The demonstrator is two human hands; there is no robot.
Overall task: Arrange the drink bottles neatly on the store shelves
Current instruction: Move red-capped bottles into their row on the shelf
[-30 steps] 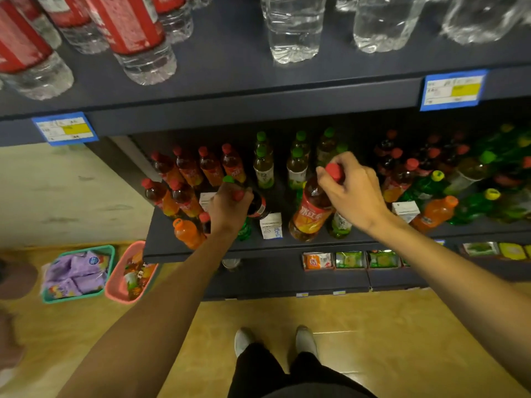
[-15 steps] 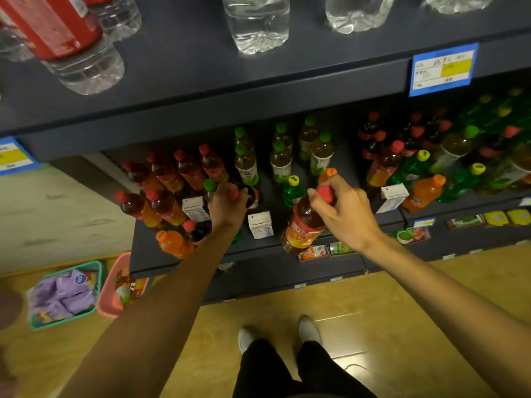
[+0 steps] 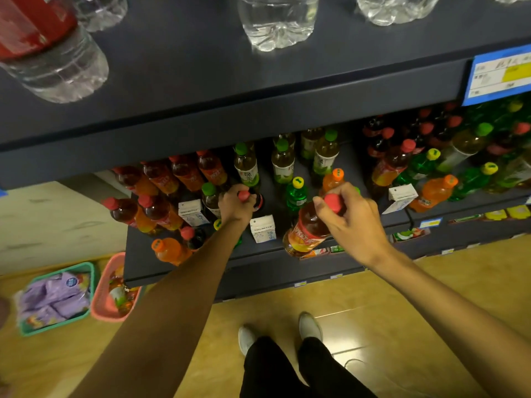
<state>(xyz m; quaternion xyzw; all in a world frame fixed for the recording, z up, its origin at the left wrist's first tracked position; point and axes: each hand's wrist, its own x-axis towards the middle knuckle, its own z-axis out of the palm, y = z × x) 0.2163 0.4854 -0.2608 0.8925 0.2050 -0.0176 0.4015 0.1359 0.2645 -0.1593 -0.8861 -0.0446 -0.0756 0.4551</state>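
Note:
My right hand [image 3: 349, 222] grips the red cap of an amber tea bottle [image 3: 306, 232], which tilts over the front edge of the dark lower shelf [image 3: 149, 259]. My left hand [image 3: 234, 206] grips the red-capped neck of a dark cola bottle [image 3: 257, 199] standing among the drinks. Red-capped tea bottles [image 3: 161, 182] stand in rows at the left, green-capped tea bottles [image 3: 283, 163] behind the hands. An orange drink bottle [image 3: 171, 249] lies near the front left of the shelf.
Small white cartons [image 3: 263, 228] stand between the bottles. The upper shelf [image 3: 230, 116] overhangs with clear water bottles [image 3: 277, 21] on it. A green basket [image 3: 54, 300] and a pink basket [image 3: 110, 291] sit on the wooden floor at the left. My shoes [image 3: 309, 326] stand below.
My right hand has drawn the amber tea bottle forward, out of the row to the shelf's front edge, tilting it. My left hand keeps its hold on the cola bottle.

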